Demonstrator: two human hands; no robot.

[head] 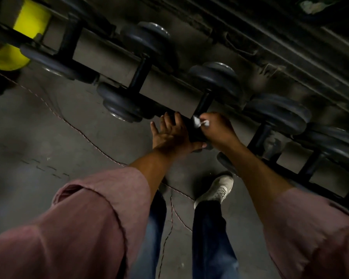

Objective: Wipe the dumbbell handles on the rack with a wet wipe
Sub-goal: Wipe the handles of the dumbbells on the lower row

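Observation:
Several black dumbbells lie across a dark metal rack [113, 63] that runs diagonally from upper left to lower right. My right hand [216, 127] grips a small white wet wipe [198, 122] at the near end of one dumbbell's black handle [204, 102]. My left hand [169, 131] rests with straight fingers on the near head of that same dumbbell [193, 135], which is mostly hidden under both hands.
A yellow dumbbell [30, 19] sits at the rack's far left end. More black dumbbells [280, 115] lie to the right. A thin red cord [101, 150] trails over the grey floor. My shoe [218, 190] stands close to the rack's base.

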